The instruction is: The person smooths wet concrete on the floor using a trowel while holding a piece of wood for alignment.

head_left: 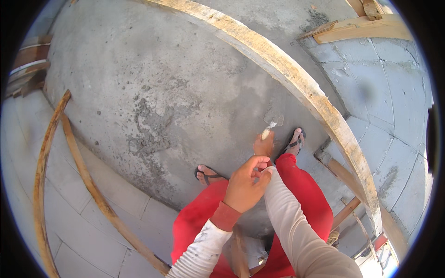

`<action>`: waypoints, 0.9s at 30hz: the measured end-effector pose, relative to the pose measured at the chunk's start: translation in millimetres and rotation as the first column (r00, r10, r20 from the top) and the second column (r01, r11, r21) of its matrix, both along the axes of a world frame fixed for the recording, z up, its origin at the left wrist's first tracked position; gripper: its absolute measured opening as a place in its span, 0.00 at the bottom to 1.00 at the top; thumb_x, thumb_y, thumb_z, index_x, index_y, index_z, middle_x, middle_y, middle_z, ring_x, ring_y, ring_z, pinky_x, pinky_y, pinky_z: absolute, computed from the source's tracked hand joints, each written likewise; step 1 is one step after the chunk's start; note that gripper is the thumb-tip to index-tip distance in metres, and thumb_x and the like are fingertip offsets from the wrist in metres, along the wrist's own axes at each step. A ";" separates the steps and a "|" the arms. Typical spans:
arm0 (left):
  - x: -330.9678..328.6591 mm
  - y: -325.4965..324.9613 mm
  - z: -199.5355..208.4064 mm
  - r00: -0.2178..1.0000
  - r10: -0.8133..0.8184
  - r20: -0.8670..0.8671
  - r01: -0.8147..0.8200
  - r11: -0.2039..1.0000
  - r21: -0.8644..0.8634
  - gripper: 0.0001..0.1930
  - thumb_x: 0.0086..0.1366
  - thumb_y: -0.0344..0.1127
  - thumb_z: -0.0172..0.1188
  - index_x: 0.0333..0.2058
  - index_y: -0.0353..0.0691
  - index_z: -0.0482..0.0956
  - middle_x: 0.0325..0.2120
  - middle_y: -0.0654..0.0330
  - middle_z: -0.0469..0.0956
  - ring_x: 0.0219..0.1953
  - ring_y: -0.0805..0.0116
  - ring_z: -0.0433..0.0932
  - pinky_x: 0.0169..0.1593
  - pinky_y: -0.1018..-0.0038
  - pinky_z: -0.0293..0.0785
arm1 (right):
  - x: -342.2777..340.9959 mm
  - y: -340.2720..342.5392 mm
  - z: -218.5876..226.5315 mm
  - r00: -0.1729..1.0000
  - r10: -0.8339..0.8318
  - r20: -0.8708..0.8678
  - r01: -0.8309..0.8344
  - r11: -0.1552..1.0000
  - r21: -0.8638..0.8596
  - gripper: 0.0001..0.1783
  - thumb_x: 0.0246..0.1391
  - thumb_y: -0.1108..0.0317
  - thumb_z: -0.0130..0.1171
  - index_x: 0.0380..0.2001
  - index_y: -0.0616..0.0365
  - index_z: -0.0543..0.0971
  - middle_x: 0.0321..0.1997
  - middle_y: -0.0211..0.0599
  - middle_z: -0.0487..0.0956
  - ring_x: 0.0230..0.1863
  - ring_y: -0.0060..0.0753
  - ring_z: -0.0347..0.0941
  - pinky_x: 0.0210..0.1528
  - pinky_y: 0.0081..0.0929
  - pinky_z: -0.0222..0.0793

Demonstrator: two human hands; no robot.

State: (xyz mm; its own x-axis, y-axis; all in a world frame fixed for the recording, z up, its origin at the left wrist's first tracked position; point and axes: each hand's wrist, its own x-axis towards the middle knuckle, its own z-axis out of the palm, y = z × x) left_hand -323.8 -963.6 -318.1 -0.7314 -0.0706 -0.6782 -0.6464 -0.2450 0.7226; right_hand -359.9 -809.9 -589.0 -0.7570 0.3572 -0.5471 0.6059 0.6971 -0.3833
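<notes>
My right hand (263, 145) is closed round the pale handle of a trowel (265, 134). Its grey blade points away from me, low over the wet cement, and is hard to pick out against it. Just behind that hand, my left hand (247, 184) has its fingers curled at my right wrist, pinching the end of the right sleeve (277, 181). Under both hands lies a grey cement floor (218, 106), with a darker smoothed patch around the trowel and rough loose mortar (153, 125) to the left.
A long wooden beam (278, 62) crosses from the top to the lower right. Two wooden poles (42, 171) lean at the left against a block wall (88, 208). Pale block walls (371, 88) stand on the right. My sandalled feet (295, 140) straddle the work spot.
</notes>
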 end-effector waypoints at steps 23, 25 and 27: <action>-65.2 54.3 -32.5 0.145 -0.989 -0.039 0.439 0.100 -0.893 0.08 0.63 0.37 0.61 0.41 0.50 0.84 0.41 0.57 0.83 0.48 0.56 0.83 0.47 0.53 0.75 | 19.3 -39.0 -18.6 0.991 0.081 -0.105 -0.060 0.980 0.190 0.19 0.59 0.61 0.61 0.49 0.57 0.71 0.32 0.44 0.80 0.31 0.35 0.80 0.37 0.35 0.78; -60.3 44.8 -29.1 0.081 -0.979 -0.186 0.444 0.202 -0.873 0.06 0.62 0.34 0.60 0.37 0.48 0.84 0.38 0.57 0.84 0.44 0.58 0.84 0.43 0.59 0.75 | -7.6 -16.7 -24.5 0.978 -0.187 -0.089 0.187 0.982 -0.003 0.18 0.59 0.62 0.59 0.48 0.60 0.69 0.28 0.47 0.80 0.23 0.39 0.80 0.29 0.40 0.77; -56.7 35.0 -36.2 0.055 -0.974 -0.219 0.441 0.221 -0.870 0.06 0.61 0.33 0.60 0.36 0.48 0.84 0.35 0.59 0.85 0.41 0.59 0.85 0.42 0.60 0.75 | -21.9 -17.3 -6.0 0.904 -0.424 -0.064 0.406 0.895 -0.185 0.19 0.59 0.62 0.58 0.47 0.60 0.68 0.28 0.49 0.80 0.18 0.43 0.78 0.24 0.44 0.76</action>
State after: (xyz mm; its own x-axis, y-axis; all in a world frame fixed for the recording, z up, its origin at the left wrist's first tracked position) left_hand -380.5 -928.6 -354.2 -0.6789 0.7300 -0.0780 0.5035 0.5403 0.6742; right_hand -381.9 -827.2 -595.0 -0.6132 0.5633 -0.5537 0.7787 0.3133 -0.5436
